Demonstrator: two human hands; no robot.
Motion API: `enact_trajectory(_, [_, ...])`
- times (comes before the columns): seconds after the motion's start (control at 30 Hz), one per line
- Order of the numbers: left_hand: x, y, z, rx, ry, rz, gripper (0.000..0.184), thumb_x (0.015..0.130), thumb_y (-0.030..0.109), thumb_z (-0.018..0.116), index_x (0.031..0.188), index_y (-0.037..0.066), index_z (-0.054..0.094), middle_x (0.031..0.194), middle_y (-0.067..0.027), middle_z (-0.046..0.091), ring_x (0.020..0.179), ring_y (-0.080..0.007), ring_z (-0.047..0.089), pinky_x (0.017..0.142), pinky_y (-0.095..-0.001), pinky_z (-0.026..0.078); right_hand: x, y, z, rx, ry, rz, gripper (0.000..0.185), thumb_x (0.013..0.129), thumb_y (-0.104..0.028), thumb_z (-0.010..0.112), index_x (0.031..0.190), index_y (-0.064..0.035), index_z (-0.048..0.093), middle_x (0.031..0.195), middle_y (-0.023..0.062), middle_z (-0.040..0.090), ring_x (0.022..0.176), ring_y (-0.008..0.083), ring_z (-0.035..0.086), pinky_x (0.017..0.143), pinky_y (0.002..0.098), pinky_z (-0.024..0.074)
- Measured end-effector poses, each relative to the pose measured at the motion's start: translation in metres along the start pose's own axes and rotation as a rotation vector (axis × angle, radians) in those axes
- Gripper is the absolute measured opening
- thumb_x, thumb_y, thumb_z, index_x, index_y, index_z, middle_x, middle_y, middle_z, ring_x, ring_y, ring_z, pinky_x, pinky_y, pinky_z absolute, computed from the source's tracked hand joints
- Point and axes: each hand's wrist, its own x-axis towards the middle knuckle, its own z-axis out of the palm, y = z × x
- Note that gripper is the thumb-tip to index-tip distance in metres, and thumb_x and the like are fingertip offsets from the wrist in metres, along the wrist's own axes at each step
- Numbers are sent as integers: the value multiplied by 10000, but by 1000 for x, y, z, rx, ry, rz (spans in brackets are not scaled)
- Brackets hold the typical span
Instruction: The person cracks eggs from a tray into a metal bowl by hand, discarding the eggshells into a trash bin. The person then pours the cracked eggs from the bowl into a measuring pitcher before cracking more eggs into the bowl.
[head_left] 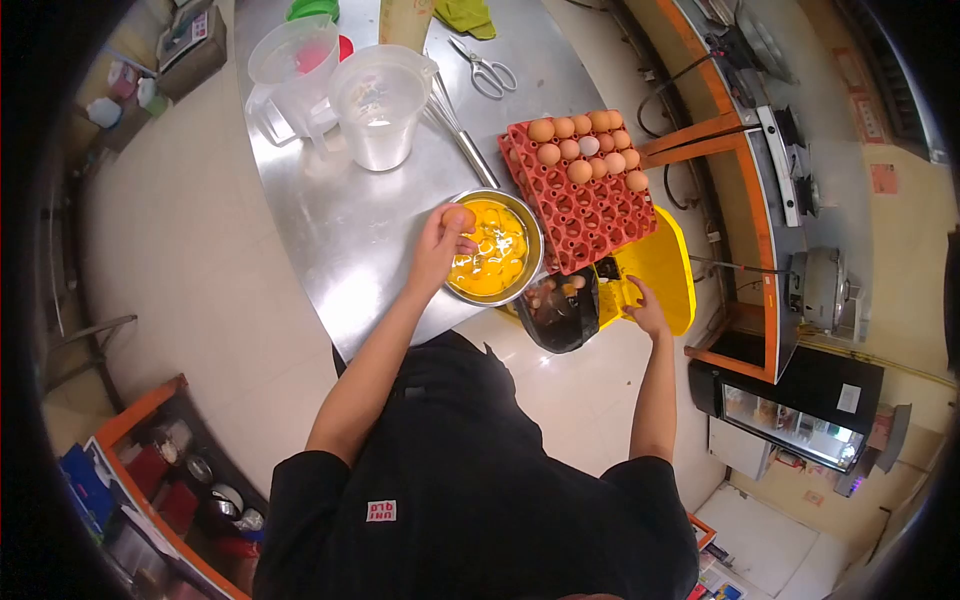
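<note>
My left hand (436, 245) is closed around a brown egg (459, 217) over the left rim of a metal bowl (537, 238). Cracked eggs with bright yellow yolks (495, 245) fill much of that bowl. My right hand (648, 309) is held above the yellow bin (675, 265), fingers apart and nothing seen in them. Eggshells lie in the black bin liner (560, 335) beside the table edge. Right of the bowl, a red egg tray (590, 225) carries several eggs (580, 172) in its far rows, while its near cups are bare.
Two clear plastic jugs (385, 115) stand on the steel table (310, 220) at the far left. A whisk (465, 145), scissors (487, 75) and a green cloth (467, 15) lie farther back. An orange-edged shelf unit (770, 260) stands at the right.
</note>
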Motion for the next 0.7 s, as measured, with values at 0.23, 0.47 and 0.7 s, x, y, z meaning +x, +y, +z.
enact_trajectory(0.23, [0, 4, 1, 60, -14, -27, 464, 1075, 399, 480, 1347, 24, 482, 1080, -134, 652, 781, -163, 686, 727, -263, 566, 25, -117, -28, 127, 436, -234, 283, 903, -45, 658, 1185, -39, 659, 1112, 124, 682, 996, 236, 675, 859, 342, 547])
enact_trajectory(0.47, [-1, 7, -1, -9, 23, -42, 445, 1071, 387, 493, 1340, 33, 483, 1047, -142, 659, 761, -167, 691, 705, -264, 577, 80, -285, 12, -162, 456, -692, 319, 876, -148, 712, 1179, -65, 657, 1138, 146, 646, 976, 334, 652, 845, 406, 535])
enact_trajectory(0.7, [1, 4, -6, -23, 30, -44, 451, 1074, 407, 471, 1331, 37, 489, 1061, -140, 668, 791, -163, 694, 721, -261, 578, 128, -299, 61, -427, 423, -513, 441, 826, -216, 772, 1178, -62, 555, 1122, 201, 618, 1009, 420, 617, 837, 486, 532])
